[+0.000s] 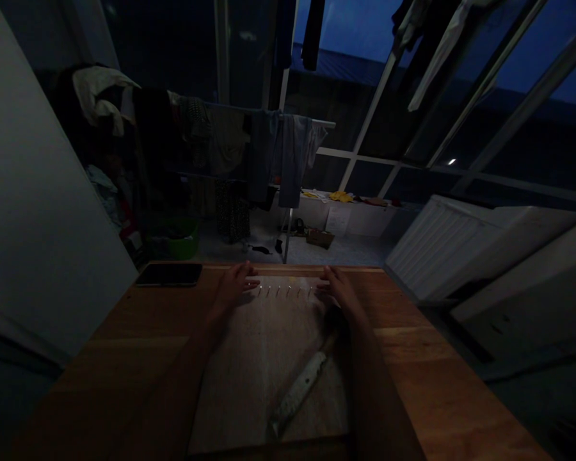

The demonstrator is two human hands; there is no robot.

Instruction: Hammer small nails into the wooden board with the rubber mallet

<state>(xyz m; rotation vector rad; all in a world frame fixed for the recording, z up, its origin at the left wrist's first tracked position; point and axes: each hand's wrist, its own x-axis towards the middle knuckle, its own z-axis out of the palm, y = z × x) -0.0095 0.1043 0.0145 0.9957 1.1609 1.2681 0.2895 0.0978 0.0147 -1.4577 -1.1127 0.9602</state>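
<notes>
Left hand (235, 283) and right hand (336, 289) lay open on the cutting board (249, 371), grasping nothing, flanking a row of small pieces (288, 291); knife (300, 387) lay beside the right forearm.

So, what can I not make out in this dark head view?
Head view only:
Row of small pale pieces on the light rectangular cutting board: too small and dim to identify.
Handle of the long pale knife: hidden under the right forearm.
The left hand and right hand: darkness hides whether the fingertips touch the pieces.
</notes>
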